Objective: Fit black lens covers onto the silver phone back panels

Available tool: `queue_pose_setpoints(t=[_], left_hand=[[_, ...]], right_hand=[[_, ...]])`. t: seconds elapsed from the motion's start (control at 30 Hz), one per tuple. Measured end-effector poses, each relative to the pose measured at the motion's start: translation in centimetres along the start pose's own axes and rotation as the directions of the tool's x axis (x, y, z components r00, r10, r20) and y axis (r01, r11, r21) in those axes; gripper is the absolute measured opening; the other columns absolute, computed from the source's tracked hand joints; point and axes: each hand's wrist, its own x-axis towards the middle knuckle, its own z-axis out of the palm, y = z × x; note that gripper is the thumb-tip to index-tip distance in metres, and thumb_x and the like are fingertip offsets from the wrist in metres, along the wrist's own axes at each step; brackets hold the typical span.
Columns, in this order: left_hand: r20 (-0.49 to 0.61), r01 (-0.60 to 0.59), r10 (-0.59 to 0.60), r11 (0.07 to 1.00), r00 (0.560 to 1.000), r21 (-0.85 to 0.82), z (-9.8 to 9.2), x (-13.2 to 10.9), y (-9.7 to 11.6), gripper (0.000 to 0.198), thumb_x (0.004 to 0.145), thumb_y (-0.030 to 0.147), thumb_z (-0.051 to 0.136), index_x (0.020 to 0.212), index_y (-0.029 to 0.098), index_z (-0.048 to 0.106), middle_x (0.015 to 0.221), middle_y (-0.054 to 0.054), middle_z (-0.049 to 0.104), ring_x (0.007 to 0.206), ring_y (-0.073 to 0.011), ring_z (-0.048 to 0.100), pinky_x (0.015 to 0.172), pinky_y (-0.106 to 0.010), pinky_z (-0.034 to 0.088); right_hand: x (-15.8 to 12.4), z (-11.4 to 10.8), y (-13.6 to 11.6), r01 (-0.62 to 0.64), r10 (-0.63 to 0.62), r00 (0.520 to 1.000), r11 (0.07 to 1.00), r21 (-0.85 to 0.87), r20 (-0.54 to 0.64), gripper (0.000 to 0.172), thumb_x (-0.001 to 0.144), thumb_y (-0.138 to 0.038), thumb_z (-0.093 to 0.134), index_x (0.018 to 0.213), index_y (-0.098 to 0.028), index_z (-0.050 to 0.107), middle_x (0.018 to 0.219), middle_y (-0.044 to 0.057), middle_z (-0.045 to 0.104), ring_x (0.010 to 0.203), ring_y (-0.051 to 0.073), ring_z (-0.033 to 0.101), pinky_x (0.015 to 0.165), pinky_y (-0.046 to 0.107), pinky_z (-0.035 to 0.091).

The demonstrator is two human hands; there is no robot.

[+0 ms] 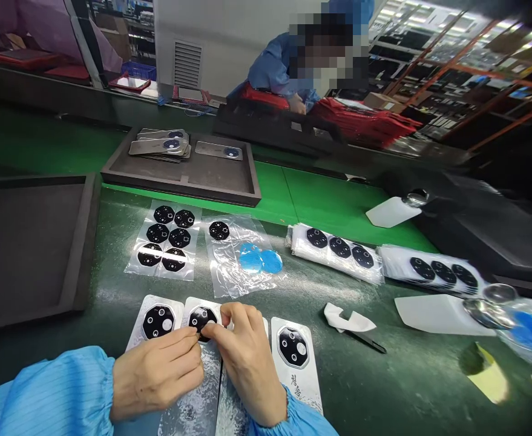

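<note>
Several silver phone back panels lie side by side in front of me, each with a black octagonal camera piece at its top. On the second panel (192,387), the fingertips of both hands meet at the edge of a black octagonal camera sticker (201,316). My left hand (159,369) pinches at its lower edge, with the fingers pressed together. My right hand (247,357) is closed at its right side, thumb and forefinger at the rim. Its wrist hides most of the third panel. The leftmost panel (178,309) and the rightmost panel (304,369) lie untouched.
Beyond are a sheet of black stickers (157,271), clear film with blue discs (260,259), and sticker stacks (338,247). A grey tray (181,181) holds panels; another tray (25,242) stands left. Black tweezers (370,342) and white bottles (442,315) lie right. A person (270,66) works opposite.
</note>
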Motion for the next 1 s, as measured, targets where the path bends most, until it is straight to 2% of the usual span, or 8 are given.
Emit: queue_pose_setpoints(t=[0.1, 0.23, 0.4, 0.57, 0.73, 0.9, 1.0], left_hand=[[0.003, -0.006, 0.006, 1.000, 1.000, 0.003, 0.04, -0.07, 0.04, 0.018, 0.091, 0.001, 0.048, 0.088, 0.009, 0.064, 0.091, -0.008, 0.068, 0.094, -0.0204, 0.068, 0.104, -0.039, 0.052], [0.020, -0.001, 0.001, 1.000, 1.000, 0.013, 0.25, -0.20, 0.01, 0.018, 0.092, 0.002, 0.048, 0.087, 0.010, 0.063, 0.091, -0.009, 0.068, 0.095, -0.0211, 0.067, 0.101, -0.039, 0.053], [0.027, -0.008, 0.008, 1.000, 1.000, 0.002, 0.45, -0.30, -0.06, 0.015, 0.091, 0.002, 0.050, 0.089, 0.009, 0.063, 0.091, -0.008, 0.067, 0.094, -0.0208, 0.067, 0.103, -0.040, 0.052], [0.007, -0.004, 0.004, 0.999, 1.000, 0.038, 0.17, -0.12, -0.01, 0.016, 0.091, 0.002, 0.050, 0.089, 0.011, 0.063, 0.089, -0.008, 0.068, 0.093, -0.0203, 0.068, 0.101, -0.039, 0.053], [0.000, -0.001, 0.001, 1.000, 1.000, 0.009, 0.14, -0.08, 0.04, 0.016, 0.090, 0.001, 0.050, 0.089, 0.009, 0.064, 0.090, -0.008, 0.068, 0.093, -0.0204, 0.067, 0.104, -0.039, 0.051], [0.015, 0.000, 0.000, 1.000, 1.000, 0.010, 0.33, -0.20, -0.03, 0.014, 0.090, 0.002, 0.052, 0.088, 0.009, 0.064, 0.090, -0.008, 0.068, 0.093, -0.0215, 0.067, 0.101, -0.040, 0.053], [0.031, -0.003, 0.003, 1.000, 1.000, -0.001, 0.32, -0.21, -0.07, 0.014, 0.090, 0.002, 0.051, 0.088, 0.009, 0.064, 0.091, -0.008, 0.067, 0.093, -0.0210, 0.067, 0.102, -0.040, 0.053]], right_hand=[[0.00, -0.09, -0.06, -0.013, 0.014, 0.999, 1.000, 0.009, -0.033, 0.026, 0.094, -0.004, 0.045, 0.089, -0.021, 0.063, 0.087, 0.004, 0.051, 0.082, 0.019, 0.043, 0.070, 0.031, 0.035], [-0.02, 0.02, -0.10, 0.042, -0.042, 0.999, 0.999, -0.014, 0.019, 0.023, 0.095, -0.006, 0.045, 0.088, -0.019, 0.063, 0.088, 0.005, 0.051, 0.081, 0.019, 0.043, 0.070, 0.032, 0.034], [0.01, -0.06, -0.04, -0.003, 0.003, 1.000, 1.000, 0.005, -0.017, 0.027, 0.094, -0.004, 0.044, 0.089, -0.021, 0.064, 0.087, 0.004, 0.050, 0.081, 0.018, 0.044, 0.070, 0.031, 0.035], [0.01, 0.11, -0.09, 0.029, -0.029, 1.000, 1.000, -0.012, -0.010, 0.025, 0.094, -0.005, 0.046, 0.086, -0.022, 0.063, 0.085, 0.004, 0.051, 0.080, 0.018, 0.044, 0.068, 0.031, 0.036], [-0.07, -0.29, 0.13, -0.047, 0.047, 0.999, 0.998, 0.043, -0.004, 0.028, 0.095, -0.004, 0.043, 0.093, -0.023, 0.064, 0.086, 0.004, 0.048, 0.082, 0.018, 0.044, 0.070, 0.031, 0.039], [-0.05, -0.06, -0.10, 0.037, -0.037, 0.999, 0.999, -0.007, 0.027, 0.023, 0.096, -0.007, 0.044, 0.089, -0.020, 0.062, 0.086, 0.004, 0.049, 0.079, 0.019, 0.042, 0.068, 0.032, 0.036], [0.06, -0.21, -0.11, 0.002, -0.002, 1.000, 1.000, 0.029, 0.010, 0.023, 0.097, -0.009, 0.044, 0.089, -0.021, 0.061, 0.086, 0.004, 0.048, 0.081, 0.019, 0.042, 0.068, 0.032, 0.035]])
